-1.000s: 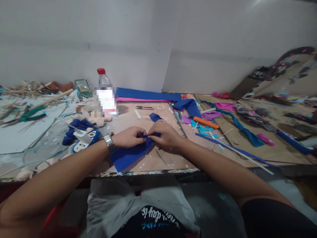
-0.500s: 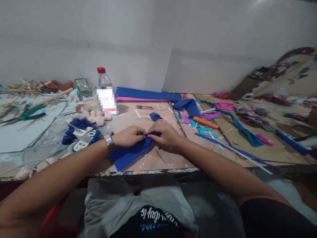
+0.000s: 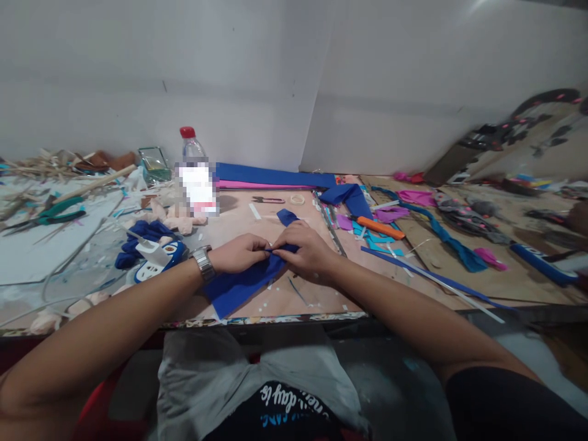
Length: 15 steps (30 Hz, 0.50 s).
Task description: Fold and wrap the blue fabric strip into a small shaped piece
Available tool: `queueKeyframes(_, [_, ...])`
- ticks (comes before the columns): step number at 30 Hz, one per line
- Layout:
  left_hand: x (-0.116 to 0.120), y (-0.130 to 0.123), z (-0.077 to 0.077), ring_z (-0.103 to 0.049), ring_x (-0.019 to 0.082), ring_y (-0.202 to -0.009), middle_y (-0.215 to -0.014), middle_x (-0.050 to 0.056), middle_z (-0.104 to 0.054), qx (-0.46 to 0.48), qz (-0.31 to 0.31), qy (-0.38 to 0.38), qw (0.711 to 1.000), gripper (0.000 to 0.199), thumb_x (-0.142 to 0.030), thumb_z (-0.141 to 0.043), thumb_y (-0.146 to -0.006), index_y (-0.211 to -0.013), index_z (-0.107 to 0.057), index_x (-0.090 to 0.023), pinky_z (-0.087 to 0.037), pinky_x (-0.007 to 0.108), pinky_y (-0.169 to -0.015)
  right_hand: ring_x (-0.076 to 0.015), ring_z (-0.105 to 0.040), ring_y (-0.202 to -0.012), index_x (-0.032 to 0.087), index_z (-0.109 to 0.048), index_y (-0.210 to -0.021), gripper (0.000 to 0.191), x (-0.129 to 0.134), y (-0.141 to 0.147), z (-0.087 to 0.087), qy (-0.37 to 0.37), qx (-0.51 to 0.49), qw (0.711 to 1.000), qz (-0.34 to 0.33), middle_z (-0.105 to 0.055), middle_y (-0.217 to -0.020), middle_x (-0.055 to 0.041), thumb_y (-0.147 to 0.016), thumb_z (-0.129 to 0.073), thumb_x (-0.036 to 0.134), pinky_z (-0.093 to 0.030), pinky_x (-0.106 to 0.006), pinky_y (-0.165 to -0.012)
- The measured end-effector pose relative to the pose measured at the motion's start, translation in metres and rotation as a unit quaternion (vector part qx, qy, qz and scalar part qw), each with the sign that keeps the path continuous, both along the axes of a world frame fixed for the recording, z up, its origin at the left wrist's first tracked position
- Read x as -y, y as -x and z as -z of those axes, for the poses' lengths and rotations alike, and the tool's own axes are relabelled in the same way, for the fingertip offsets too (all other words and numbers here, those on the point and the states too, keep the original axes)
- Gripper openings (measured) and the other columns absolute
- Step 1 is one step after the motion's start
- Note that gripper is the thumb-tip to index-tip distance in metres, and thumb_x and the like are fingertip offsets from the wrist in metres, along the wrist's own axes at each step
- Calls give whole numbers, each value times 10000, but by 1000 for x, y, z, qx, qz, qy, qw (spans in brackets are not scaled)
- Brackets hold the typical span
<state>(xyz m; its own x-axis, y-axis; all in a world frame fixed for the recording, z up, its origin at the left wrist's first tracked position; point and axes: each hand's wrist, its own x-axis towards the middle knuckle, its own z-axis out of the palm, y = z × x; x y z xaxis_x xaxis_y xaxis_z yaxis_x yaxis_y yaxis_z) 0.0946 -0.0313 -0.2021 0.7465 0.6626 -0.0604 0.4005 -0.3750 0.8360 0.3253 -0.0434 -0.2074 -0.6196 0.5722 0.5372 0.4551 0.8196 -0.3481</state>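
Note:
A strip of blue fabric point(image 3: 239, 286) lies across the near middle of the table, its wide end toward the front edge and its far tip showing beyond my fingers. My left hand point(image 3: 242, 252) pinches the strip's upper edge between thumb and fingers. Close beside it, nearly touching, my right hand point(image 3: 307, 251) grips the gathered part of the same fabric. Small snips with pink handles point(image 3: 269, 200) and a pale ring point(image 3: 297, 199) rest beyond the hands.
A red-capped bottle point(image 3: 193, 150) stands behind my left hand. On the left are a power strip point(image 3: 158, 260) and green-handled pliers point(image 3: 62, 211). To the right lie an orange cutter point(image 3: 380, 227), fabric scraps and a thin white stick point(image 3: 452, 289). A wall rises behind.

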Motion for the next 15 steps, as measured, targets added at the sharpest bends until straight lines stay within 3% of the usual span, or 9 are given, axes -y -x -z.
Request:
queueKeyframes(11, [0, 1, -1, -502, 157, -715, -752, 6, -623, -13, 11, 0, 1000, 292, -366, -516, -915, -881, -691, -134, -408, 289, -713, -196, -700, -849, 235, -746, -900, 71, 2, 2, 0, 0, -6, 1000, -4, -794, -868, -25, -943, -711, 280, -394, -426, -930])
queueKeyframes(15, [-1, 0, 2, -542, 175, -787, -850, 21, -658, 5, 11, 1, 1000, 285, -354, -516, -915, -976, -692, -139, -426, 301, -773, -193, -693, -843, 235, -742, -891, 73, 1, 1, 1, -11, 1, 1000, -3, -792, -876, -23, -946, -712, 273, -372, -428, -936])
